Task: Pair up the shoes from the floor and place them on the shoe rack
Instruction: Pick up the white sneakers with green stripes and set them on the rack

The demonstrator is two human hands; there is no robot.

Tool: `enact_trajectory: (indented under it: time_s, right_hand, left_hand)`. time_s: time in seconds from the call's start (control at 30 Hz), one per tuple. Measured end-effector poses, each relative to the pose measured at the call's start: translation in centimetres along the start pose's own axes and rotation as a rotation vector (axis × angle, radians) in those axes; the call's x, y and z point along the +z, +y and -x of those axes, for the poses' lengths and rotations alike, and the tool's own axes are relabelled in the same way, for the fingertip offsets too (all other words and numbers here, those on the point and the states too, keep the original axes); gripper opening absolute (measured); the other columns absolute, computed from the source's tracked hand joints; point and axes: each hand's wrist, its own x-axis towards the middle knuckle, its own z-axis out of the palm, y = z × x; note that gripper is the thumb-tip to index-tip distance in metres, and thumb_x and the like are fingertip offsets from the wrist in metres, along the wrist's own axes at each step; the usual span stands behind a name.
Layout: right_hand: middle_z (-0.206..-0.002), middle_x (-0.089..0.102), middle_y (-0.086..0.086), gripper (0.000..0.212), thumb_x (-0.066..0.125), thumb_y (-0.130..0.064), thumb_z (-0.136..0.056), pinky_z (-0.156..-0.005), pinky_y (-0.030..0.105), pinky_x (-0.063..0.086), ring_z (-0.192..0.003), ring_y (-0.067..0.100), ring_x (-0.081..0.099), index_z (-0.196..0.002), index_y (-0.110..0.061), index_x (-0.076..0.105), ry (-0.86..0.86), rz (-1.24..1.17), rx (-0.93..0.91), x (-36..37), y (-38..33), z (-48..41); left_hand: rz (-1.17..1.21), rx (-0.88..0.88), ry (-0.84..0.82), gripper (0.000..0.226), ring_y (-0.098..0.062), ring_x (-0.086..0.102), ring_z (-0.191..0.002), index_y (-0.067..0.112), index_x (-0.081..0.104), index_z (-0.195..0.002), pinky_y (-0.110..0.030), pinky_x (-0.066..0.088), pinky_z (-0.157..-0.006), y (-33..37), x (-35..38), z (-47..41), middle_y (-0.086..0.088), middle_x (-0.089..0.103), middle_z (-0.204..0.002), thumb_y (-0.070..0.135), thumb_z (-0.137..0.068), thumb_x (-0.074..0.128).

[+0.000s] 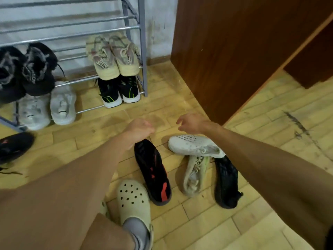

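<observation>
**Both hands empty over the loose shoes**

Head view: the left hand (pixel 139 128) is curling loosely, holding nothing, just above the toe of a black-and-red shoe (pixel 153 171) lying on the wooden floor (pixel 207 222). The right hand (pixel 192 122) is hanging open, fingers spread, above a white sneaker (pixel 194 146). Four pairs are sitting on the metal shoe rack (pixel 142 51).

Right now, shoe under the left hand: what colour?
Black with red-orange patches, grey sole edge; head view.
</observation>
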Motion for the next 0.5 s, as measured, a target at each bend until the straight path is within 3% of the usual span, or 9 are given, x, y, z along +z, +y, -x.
enact_trajectory:
  time_s: [0.17,0.27,0.4,0.5]
  right_hand:
    - [-0.137,0.054,0.014,0.045,0.056,-0.019,-0.09,-0.101,0.039,0.046,-0.125,0.031,0.05,-0.134,-0.009,0.052,-0.034,0.177,0.165,4.9,6.0,1.6]
    - [-0.13,0.052,0.011,0.04,0.055,-0.016,-0.088,-0.094,0.042,0.05,-0.119,0.031,0.054,-0.128,-0.012,0.054,-0.06,0.273,0.234,8.6,8.1,2.3]
    - [-0.118,0.06,0.011,0.031,0.047,0.002,-0.09,-0.08,0.039,0.051,-0.108,0.031,0.064,-0.116,-0.007,0.06,0.116,0.35,0.233,10.3,6.8,2.7]
    - [-0.115,0.066,0.012,0.027,0.048,-0.006,-0.091,-0.079,0.035,0.052,-0.104,0.03,0.065,-0.112,-0.009,0.065,0.184,0.263,0.194,9.0,6.0,1.6]
  left_hand:
    - [0.06,-0.02,-0.097,0.018,-0.021,0.058,-0.113,0.019,0.067,-0.102,-0.038,0.047,-0.102,-1.9,3.9,1.6,-0.002,0.063,-0.121,0.02,-0.085,0.061]
    - [0.085,0.015,-0.097,0.018,-0.019,0.059,-0.11,0.021,0.068,-0.1,-0.038,0.047,-0.101,-1.2,4.8,1.1,0.0,0.065,-0.11,0.022,-0.083,0.061]
    - [-0.003,0.023,-0.138,0.018,-0.017,0.063,-0.101,0.023,0.068,-0.099,-0.037,0.049,-0.097,-1.4,4.8,0.6,0.002,0.067,-0.101,0.025,-0.082,0.06]
    - [-0.005,-0.05,-0.148,0.024,-0.018,0.064,-0.097,0.017,0.068,-0.105,-0.038,0.05,-0.097,-2.5,4.7,0.4,-0.002,0.068,-0.1,0.023,-0.085,0.057]
